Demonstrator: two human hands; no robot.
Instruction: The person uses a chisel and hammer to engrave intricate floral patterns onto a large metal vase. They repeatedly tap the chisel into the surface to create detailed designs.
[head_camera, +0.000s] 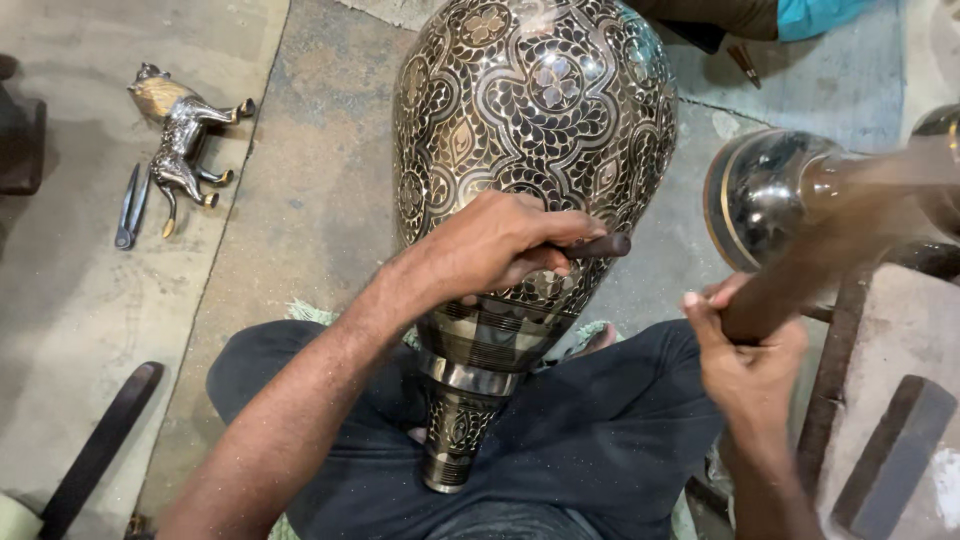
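Note:
A large engraved metal vase (535, 120), black with silver floral pattern, lies across my lap with its neck (455, 440) pointing toward me. My left hand (495, 245) rests on the vase's lower body and grips a thin dark chisel (600, 245) whose tip touches the patterned surface. My right hand (745, 355) is closed around the handle of a wooden mallet (850, 210), which is blurred by motion and raised to the right of the vase.
A small metal animal figurine (180, 135) lies on the concrete floor at the left, with a pair of dark pincers (130, 205) beside it. Another dark round vessel (765, 195) sits at right. Iron bars (890, 455) lie at lower right, a dark strap (100, 445) at lower left.

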